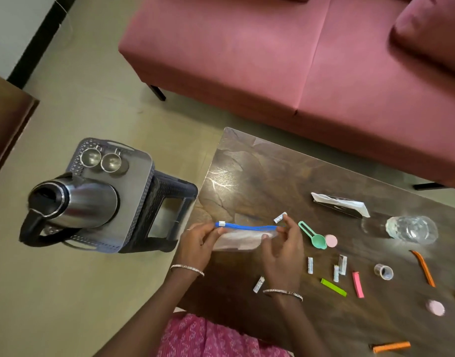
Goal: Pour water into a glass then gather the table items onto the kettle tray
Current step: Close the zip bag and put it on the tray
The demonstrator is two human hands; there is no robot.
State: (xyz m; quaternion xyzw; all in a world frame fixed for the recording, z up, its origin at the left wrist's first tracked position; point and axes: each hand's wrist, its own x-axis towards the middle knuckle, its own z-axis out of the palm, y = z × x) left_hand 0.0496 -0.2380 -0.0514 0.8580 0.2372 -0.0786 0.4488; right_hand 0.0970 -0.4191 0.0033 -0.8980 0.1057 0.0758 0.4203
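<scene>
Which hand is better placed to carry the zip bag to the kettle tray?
Probably left. The left hand pinches the zip bag at the end nearer the tray, which stands to the person's left; the right hand holds the far end.

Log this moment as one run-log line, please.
left hand: pinches zip bag; right hand: pinches zip bag; glass: on table; kettle: on tray

Living room: pink sofa [311, 60], coffee table [272, 176]

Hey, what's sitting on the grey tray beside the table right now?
A steel kettle and two small steel cups stand on the tray. Anything beneath the kettle is hidden.
</scene>
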